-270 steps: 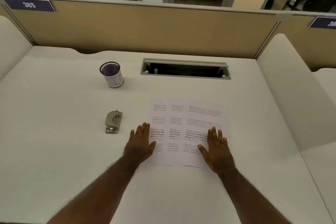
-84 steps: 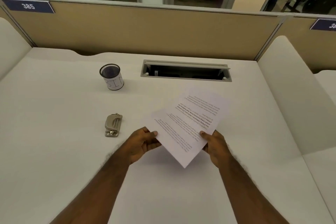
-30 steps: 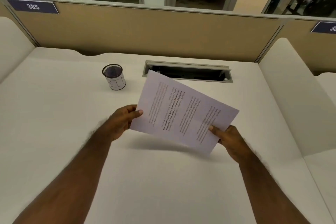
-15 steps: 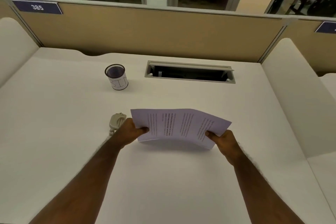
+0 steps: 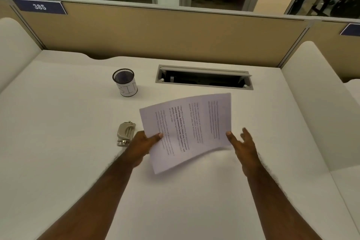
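Observation:
A printed white paper sheet (image 5: pixel 189 130) hangs tilted just above the white desk (image 5: pixel 58 142), its text running sideways. My left hand (image 5: pixel 143 145) pinches the sheet's left edge, thumb on top. My right hand (image 5: pixel 242 143) is at the sheet's right edge with fingers spread and straight; its thumb tip touches the paper's corner. A small metal hole punch (image 5: pixel 125 133) lies on the desk just left of my left hand.
A black mesh cup (image 5: pixel 125 83) with a white label stands at the back left. A cable slot (image 5: pixel 204 78) with its flap open is set into the desk behind the sheet. Tan partition (image 5: pixel 165 33) at the back, padded dividers on both sides.
The sheet has turned and tipped up to face me. My right hand has let go of its edge and spread its fingers. My left hand still pinches the sheet.

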### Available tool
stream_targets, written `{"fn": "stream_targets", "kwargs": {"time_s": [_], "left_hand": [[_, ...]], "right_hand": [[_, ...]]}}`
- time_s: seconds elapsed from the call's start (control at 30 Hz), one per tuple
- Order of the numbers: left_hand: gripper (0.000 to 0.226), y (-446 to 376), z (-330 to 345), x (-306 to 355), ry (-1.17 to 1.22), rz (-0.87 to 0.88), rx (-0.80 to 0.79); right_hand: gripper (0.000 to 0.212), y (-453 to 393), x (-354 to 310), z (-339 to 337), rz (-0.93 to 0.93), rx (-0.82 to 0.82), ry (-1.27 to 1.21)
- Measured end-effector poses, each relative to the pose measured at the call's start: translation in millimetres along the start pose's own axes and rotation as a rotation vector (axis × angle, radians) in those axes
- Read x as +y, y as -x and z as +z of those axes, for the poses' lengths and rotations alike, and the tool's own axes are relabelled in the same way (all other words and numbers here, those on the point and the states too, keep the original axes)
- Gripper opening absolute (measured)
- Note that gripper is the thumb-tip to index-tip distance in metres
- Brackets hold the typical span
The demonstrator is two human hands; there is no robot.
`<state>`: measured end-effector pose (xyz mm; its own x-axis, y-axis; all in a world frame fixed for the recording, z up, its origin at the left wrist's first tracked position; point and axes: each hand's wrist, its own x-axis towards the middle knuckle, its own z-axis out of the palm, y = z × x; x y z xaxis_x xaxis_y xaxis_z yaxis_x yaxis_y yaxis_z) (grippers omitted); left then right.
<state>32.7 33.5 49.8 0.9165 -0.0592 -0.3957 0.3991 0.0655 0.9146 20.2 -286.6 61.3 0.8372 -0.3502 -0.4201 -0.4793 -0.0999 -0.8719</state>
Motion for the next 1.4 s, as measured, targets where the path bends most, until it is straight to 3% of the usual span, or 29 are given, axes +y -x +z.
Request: {"fn": "stream_targets", "kwargs": {"time_s": [0.1,0.17,0.27,0.43,0.53,0.6,0.67,0.8,0.87,0.93,1.0,1.4], "left_hand": [[0.029,12,23,-15,0.266,-0.156,0.077],[0.027,20,40,-27,0.416,-0.208,0.121],[0.025,33,60,-43,0.527,-0.238,0.135],[0.033,46,62,-59,0.496,-0.334,0.03],[0.03,47,35,-56,0.36,-0.38,-0.063],[0.025,42,8,-47,0.17,-0.381,-0.025],[0.021,30,-23,-37,-0.069,-0.322,0.165],[0.013,-1,-75,-17,-0.464,-0.006,0.614],[0.024,-17,-93,-13,-0.687,0.011,0.705],[0.043,-34,-103,-14,-0.782,-0.127,0.635],[0.043,-44,-106,-16,-0.799,-0.251,0.512],[0.01,-51,-86,-9,-0.342,-0.186,0.405]], "right_hand": [[0.098,9,9,14,0.277,-0.09,-0.043],[0.085,13,12,24,0.367,-0.231,-0.119],[0.039,12,14,36,0.306,-0.328,-0.244],[0.029,-2,14,43,0.189,-0.231,-0.201],[0.026,-15,14,40,0.127,-0.214,-0.087],[0.024,-22,16,38,0.11,-0.211,-0.053],[0.021,-30,18,37,0.108,-0.197,-0.033],[0.01,-40,24,43,0.113,-0.182,0.015],[0.007,-41,30,47,0.114,-0.19,0.023],[0.008,-40,35,52,0.139,-0.2,0.008],[0.01,-39,39,54,0.152,-0.198,-0.003],[0.006,-45,46,53,0.147,-0.229,-0.063]]}}
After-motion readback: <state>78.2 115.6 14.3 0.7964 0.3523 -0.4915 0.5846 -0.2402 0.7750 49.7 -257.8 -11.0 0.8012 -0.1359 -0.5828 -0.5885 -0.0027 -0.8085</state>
